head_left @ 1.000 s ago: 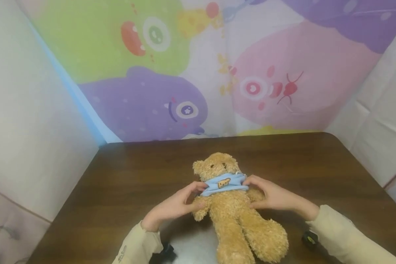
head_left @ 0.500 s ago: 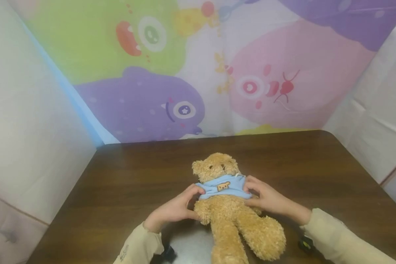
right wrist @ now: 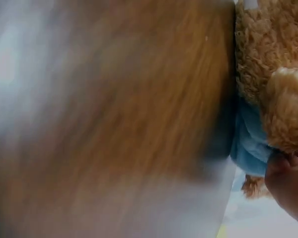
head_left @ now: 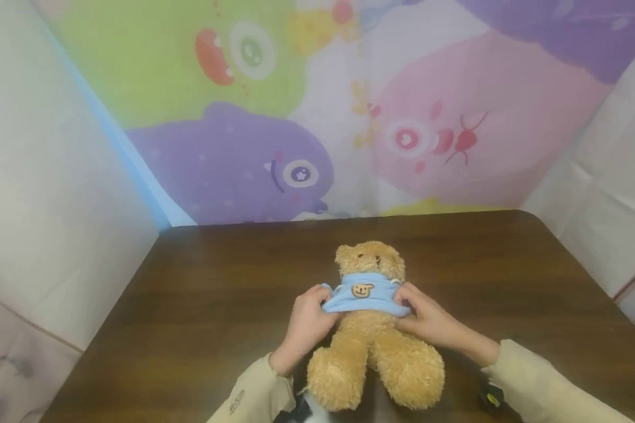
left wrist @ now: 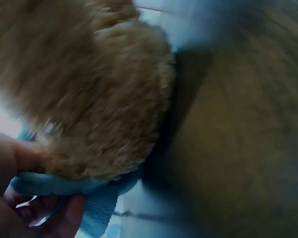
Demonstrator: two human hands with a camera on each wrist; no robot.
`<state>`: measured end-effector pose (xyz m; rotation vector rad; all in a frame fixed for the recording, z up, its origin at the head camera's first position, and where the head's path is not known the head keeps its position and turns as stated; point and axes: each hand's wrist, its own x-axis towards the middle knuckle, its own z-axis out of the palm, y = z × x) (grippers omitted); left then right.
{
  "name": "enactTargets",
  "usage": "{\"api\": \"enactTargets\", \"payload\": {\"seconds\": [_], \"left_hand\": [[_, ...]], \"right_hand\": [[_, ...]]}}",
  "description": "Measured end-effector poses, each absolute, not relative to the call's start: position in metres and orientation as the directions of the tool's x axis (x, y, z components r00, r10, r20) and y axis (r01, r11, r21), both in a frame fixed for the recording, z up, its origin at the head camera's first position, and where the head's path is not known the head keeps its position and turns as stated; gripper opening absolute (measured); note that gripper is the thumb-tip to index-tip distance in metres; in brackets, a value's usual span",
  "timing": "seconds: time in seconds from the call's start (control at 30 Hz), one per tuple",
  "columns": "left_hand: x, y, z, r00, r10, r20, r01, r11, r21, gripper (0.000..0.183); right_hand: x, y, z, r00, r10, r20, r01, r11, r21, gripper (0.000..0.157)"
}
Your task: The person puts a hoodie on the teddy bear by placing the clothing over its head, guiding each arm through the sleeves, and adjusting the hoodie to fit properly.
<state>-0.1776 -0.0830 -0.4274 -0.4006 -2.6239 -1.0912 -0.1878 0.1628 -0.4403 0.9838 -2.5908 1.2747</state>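
Note:
A fluffy tan teddy bear (head_left: 349,352) lies on its back on the dark wooden table, head away from me and legs toward me. It wears a small light-blue shirt (head_left: 367,296) with a bear-face patch, bunched around its chest above the bare belly. My left hand (head_left: 309,320) pinches the shirt's lower edge at the left side; in the left wrist view its fingers curl around the blue cloth (left wrist: 97,208). At the opposite side my right hand (head_left: 428,317) grips the shirt, fingertips tucked against the cloth (right wrist: 251,144). The bear's arms are mostly hidden.
The wooden table (head_left: 227,282) stretches out around the bear, with a rounded far right corner. Behind it hangs a cartoon-printed curtain (head_left: 233,158). Pale walls (head_left: 58,176) close in both sides.
The bear has shifted right and straightened, its legs now pointing toward me. My left hand has moved right and taken hold of the shirt's edge, which is pulled wider.

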Motion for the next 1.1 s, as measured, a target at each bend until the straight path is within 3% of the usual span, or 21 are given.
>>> {"api": "enactTargets", "payload": {"seconds": [0.2,0.33,0.47,0.57,0.7,0.93,1.1], "left_hand": [[-0.172,-0.084,-0.436,-0.962,0.068,0.266,0.239,0.68,0.693,0.031],[-0.168,-0.083,-0.435,-0.987,0.02,0.162,0.15,0.509,0.848,0.018],[-0.163,-0.079,-0.432,-0.999,0.037,-0.028,-0.017,0.268,0.963,0.044],[-0.159,-0.075,-0.431,-0.978,0.123,-0.168,-0.143,0.187,0.972,0.08],[-0.153,-0.072,-0.423,-0.959,0.168,-0.227,-0.222,0.045,0.974,0.105],[-0.149,-0.076,-0.402,-0.968,0.163,-0.191,-0.21,-0.112,0.971,0.075],[-0.196,-0.09,-0.481,-0.978,0.207,0.006,-0.051,-0.27,0.961,0.066]], "right_hand": [[-0.183,0.158,-0.441,-0.822,-0.469,0.323,-0.553,0.518,-0.653,0.03],[-0.181,0.159,-0.442,-0.871,-0.422,0.251,-0.466,0.55,-0.693,0.022],[-0.18,0.159,-0.443,-0.899,-0.371,0.233,-0.407,0.51,-0.758,0.013],[-0.181,0.158,-0.441,-0.903,-0.346,0.256,-0.395,0.429,-0.812,0.004],[-0.183,0.159,-0.435,-0.88,-0.353,0.317,-0.435,0.335,-0.836,0.01],[-0.188,0.164,-0.433,-0.829,-0.421,0.369,-0.502,0.267,-0.823,0.015],[-0.191,0.161,-0.435,-0.813,-0.434,0.387,-0.5,0.182,-0.847,0.013]]}}
